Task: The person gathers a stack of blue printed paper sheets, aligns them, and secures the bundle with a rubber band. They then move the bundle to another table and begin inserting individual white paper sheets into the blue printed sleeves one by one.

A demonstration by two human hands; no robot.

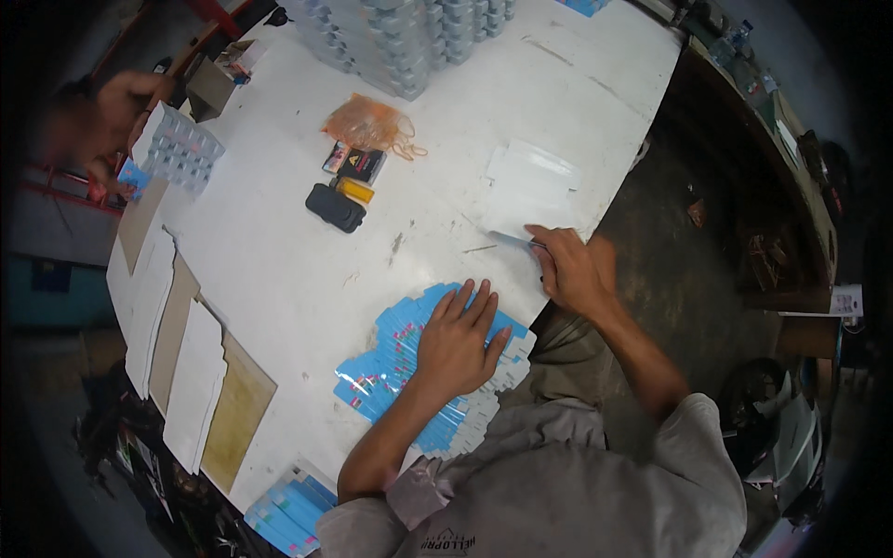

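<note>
My left hand (458, 344) lies flat, fingers extended, on a fanned-out spread of blue printed carton blanks (377, 383) at the near edge of the table. The blanks overlap one another, with pale tabs along the right side. To the right, my right hand (572, 270) pinches a thin, flat, pale blue-grey piece (510, 240) between thumb and fingers. It looks like a carton blank seen nearly edge-on, but its printed face is hidden. Just beyond that hand, several glossy white blanks (535, 181) lie on the table.
A tall stack of grey-white cartons (400, 42) stands at the back. Mid-table are an orange plastic bag (361, 121), small packs (358, 164), a yellow lighter (355, 190) and a black case (335, 206). Cardboard sheets (195, 381) line the left edge. Another person (88, 135) sits far left.
</note>
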